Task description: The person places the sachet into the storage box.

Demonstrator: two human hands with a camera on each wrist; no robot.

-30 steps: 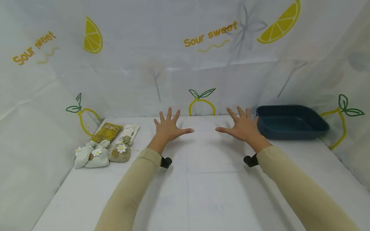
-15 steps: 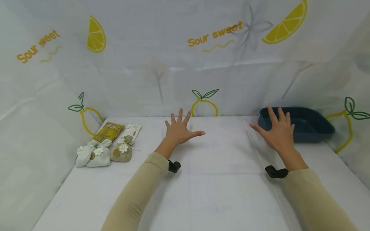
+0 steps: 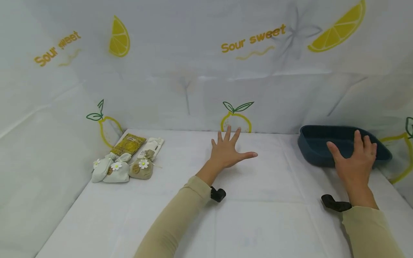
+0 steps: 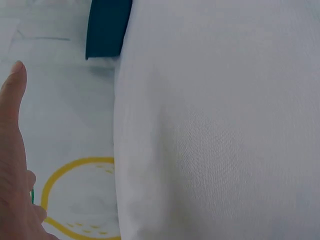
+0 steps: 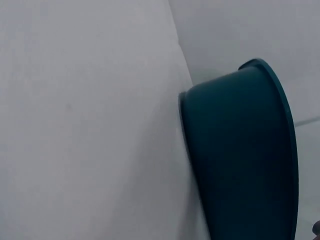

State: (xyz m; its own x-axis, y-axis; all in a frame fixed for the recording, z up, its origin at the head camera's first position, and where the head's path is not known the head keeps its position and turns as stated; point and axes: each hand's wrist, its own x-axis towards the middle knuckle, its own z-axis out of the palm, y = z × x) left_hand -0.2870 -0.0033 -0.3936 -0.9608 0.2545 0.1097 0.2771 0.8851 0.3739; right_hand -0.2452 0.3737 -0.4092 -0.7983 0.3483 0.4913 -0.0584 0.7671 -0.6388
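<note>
My right hand [image 3: 355, 166], thumb and fingers spread, overlaps the front wall of a dark blue basin [image 3: 317, 156] at the back right of the table. In the right wrist view the side of the basin [image 5: 240, 145] fills the right part, with only a fingertip at the corner. My left hand [image 3: 226, 150] hovers over the middle of the table, fingers spread, holding nothing. Its thumb [image 4: 12, 95] shows at the left edge of the left wrist view, and a corner of the basin [image 4: 107, 30] appears at the top.
At the back left lie a yellow packet [image 3: 129, 144], a white packet [image 3: 154, 147], a tan drawstring pouch [image 3: 141, 170] and two white pouches [image 3: 117, 173] with daisies. A white cloth covers the table [image 3: 258, 222]. Behind it hangs a lemon-printed curtain [image 3: 200, 64].
My right hand has moved right, from the middle of the table to the basin. The left hand has shifted a little to the right. The head view has turned slightly.
</note>
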